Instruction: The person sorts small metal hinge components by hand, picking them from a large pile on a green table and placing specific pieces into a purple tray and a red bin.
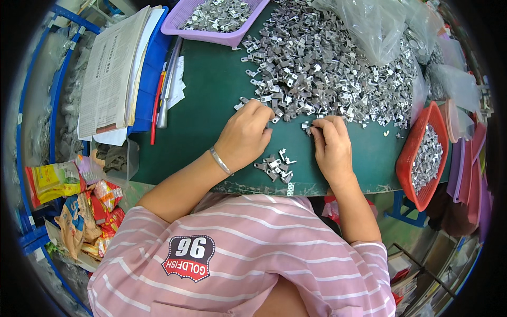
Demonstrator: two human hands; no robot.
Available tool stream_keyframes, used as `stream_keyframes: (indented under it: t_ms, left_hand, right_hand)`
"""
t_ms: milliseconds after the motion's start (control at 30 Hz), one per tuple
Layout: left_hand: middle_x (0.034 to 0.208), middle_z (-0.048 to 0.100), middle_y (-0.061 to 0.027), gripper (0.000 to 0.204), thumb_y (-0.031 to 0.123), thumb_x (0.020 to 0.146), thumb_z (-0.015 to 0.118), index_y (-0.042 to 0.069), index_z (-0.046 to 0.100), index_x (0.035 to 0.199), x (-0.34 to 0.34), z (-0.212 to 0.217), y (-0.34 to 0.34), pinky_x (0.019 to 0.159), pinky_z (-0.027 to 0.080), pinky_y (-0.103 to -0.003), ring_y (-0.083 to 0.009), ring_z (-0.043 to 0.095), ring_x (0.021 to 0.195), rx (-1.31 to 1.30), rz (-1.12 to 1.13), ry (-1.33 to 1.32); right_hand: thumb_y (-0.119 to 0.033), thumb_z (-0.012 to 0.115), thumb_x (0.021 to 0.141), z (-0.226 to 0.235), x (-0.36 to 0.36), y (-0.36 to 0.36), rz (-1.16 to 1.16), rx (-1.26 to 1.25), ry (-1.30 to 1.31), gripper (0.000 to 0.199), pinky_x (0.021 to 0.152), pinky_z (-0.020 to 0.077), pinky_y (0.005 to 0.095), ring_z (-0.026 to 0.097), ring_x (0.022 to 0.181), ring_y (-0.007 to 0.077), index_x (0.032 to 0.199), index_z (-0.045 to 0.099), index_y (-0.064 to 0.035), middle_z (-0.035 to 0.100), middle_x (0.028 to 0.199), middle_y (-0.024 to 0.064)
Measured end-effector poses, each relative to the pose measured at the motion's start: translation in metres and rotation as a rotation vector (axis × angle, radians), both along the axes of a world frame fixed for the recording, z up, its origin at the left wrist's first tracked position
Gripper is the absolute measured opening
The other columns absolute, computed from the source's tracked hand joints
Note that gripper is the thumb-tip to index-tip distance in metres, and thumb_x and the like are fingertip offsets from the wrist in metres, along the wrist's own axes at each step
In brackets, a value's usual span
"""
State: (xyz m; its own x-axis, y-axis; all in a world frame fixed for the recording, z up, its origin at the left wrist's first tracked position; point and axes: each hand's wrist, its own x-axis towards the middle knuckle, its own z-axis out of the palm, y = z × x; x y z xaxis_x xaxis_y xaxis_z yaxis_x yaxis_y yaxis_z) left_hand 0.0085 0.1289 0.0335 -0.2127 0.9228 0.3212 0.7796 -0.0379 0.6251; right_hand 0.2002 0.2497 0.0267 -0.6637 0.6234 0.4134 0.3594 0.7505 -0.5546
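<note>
A large heap of small silver metal brackets (327, 68) is spread over the green table (203, 79). My left hand (245, 129), with a silver bangle (220, 160) at its wrist, is closed at the heap's near left edge. Its fingertips are turned away, so what they hold is hidden. Thumb and fingers of my right hand (332, 145) pinch a small metal bracket (306, 126) just in front of the heap. A separate little group of brackets (275, 166) lies between my forearms near the table's front edge.
A purple basket (232, 38) of brackets stands at the back left, a red basket (401, 164) of them at the right edge. Clear plastic bags (369, 31) cover the heap's far side. A blue tray (145, 98) with papers and a red pen (157, 108) are left.
</note>
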Motion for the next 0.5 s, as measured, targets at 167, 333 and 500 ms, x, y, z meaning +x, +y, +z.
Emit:
stream_keyframes:
  t_ms: [167,333,500]
  left_hand:
    - [0.096,0.057,-0.01,0.028,-0.007,0.076,0.069,0.0,0.062,0.102,0.005,0.003,-0.011,0.072,0.054,-0.033,-0.0223,0.065,0.079,-0.103,0.029,-0.162]
    - [0.1,0.059,-0.0105,0.023,-0.004,0.082,0.068,-0.002,0.064,0.104,0.002,0.002,-0.022,0.071,0.054,-0.03,-0.0203,0.066,0.079,-0.157,0.009,-0.276]
    - [0.098,0.06,-0.0104,0.022,-0.002,0.083,0.068,-0.001,0.065,0.105,0.0,-0.001,-0.023,0.067,0.053,-0.029,-0.0189,0.065,0.076,-0.091,0.052,-0.245]
  right_hand:
    - [0.001,0.071,0.08,0.001,0.008,-0.004,0.022,0.039,-0.042,0.016,0.076,0.0505,0.042,0.06,0.087,0.0343,0.094,0.064,-0.0014,0.061,0.093,0.0132]
    - [0.002,0.072,0.078,0.0,0.015,-0.008,0.046,0.09,-0.076,0.02,0.076,0.0494,0.042,0.059,0.086,0.0336,0.096,0.063,-0.0016,0.061,0.096,0.0127]
    - [0.002,0.071,0.078,0.001,0.014,-0.009,0.05,0.117,-0.076,0.02,0.074,0.0483,0.0429,0.058,0.084,0.0335,0.096,0.063,-0.0009,0.06,0.095,0.0128]
